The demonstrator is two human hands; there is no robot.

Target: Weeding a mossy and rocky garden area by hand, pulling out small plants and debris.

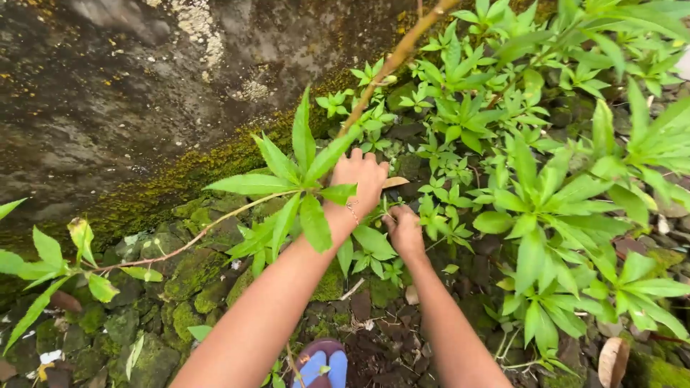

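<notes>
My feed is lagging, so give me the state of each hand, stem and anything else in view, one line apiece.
left hand: closed around the woody stem
woody stem: upright, leaning, held
right hand: down among leafy plants, grip unclear
leafy plants: green, rooted
stone wall: mossy
sandal: on foot

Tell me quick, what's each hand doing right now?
Left hand: closed around the brown plant stem.
Right hand: curled low among the green leaves; what it holds cannot be told.

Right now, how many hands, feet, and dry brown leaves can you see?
hands: 2, left hand and right hand
foot: 1, in a blue sandal
dry brown leaves: 1, bottom right
Total: 4
</notes>
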